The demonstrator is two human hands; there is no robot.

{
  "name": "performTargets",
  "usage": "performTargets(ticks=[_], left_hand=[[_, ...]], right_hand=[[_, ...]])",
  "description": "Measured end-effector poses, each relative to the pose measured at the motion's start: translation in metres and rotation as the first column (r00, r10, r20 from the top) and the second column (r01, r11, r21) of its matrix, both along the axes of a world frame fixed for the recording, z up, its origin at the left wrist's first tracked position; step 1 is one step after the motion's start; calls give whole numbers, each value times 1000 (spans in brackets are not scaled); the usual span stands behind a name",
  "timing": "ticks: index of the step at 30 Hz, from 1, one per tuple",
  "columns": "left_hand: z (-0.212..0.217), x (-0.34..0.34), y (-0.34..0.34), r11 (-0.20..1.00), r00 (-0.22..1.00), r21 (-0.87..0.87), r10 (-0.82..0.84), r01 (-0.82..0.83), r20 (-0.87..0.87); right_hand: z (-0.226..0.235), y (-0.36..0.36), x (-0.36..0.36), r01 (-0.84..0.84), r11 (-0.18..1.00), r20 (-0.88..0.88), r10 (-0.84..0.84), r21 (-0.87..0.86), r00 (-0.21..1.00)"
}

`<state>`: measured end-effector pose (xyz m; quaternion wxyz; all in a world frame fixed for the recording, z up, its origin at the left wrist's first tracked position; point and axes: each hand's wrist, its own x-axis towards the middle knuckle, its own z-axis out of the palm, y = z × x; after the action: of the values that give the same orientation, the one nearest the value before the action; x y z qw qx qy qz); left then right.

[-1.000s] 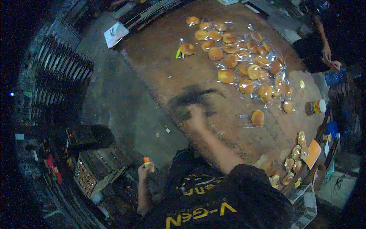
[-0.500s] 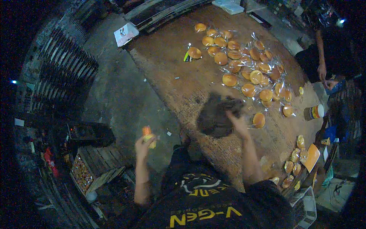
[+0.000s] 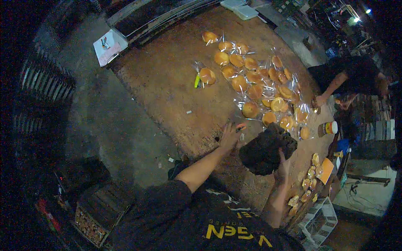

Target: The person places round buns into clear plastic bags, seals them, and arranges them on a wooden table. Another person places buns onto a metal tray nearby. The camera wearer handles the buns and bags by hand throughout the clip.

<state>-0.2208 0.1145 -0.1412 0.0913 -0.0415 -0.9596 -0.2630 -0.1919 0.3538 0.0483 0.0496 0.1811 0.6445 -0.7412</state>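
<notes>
My right hand point(image 3: 281, 165) grips the near edge of a dark, rumpled cloth-like thing point(image 3: 264, 152), perhaps a cap, above the near part of the wooden table point(image 3: 167, 96). Left of it, my left hand point(image 3: 229, 136) is low over the tabletop, with a small orange object point(image 3: 240, 126) at its fingertips; its exact kind is unclear. Beyond both hands lie many round golden buns point(image 3: 250, 109) in clear plastic wrappers. One wrapped bun point(image 3: 207, 75) lies apart at the left, beside a bright green cutter-like tool point(image 3: 197, 80).
A tub with a white lid point(image 3: 331, 128) stands at the right edge. Smaller wrapped pieces point(image 3: 306, 184) and an orange sheet point(image 3: 325, 170) lie near right, above a white crate point(image 3: 320, 219). Another person's hand point(image 3: 321, 100) reaches to the table's far right edge. Papers point(image 3: 109, 47) lie at far left.
My left hand has moved from beside the table to over it, rightward and away from me, with the orange object. The dark cloth-like thing is now tilted up in my right hand. The view has turned.
</notes>
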Motion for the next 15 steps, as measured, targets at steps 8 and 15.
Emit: performTargets(ticks=[8,15], left_hand=[[38,25,-193,909,901,-46,416,-414,120],[26,23,-234,934,933,44,352,-356,69]], right_hand=[[13,-115,-88,65,998,76,-67,26,995],[-97,-209,-163,-69,705,-299,385,706,873]])
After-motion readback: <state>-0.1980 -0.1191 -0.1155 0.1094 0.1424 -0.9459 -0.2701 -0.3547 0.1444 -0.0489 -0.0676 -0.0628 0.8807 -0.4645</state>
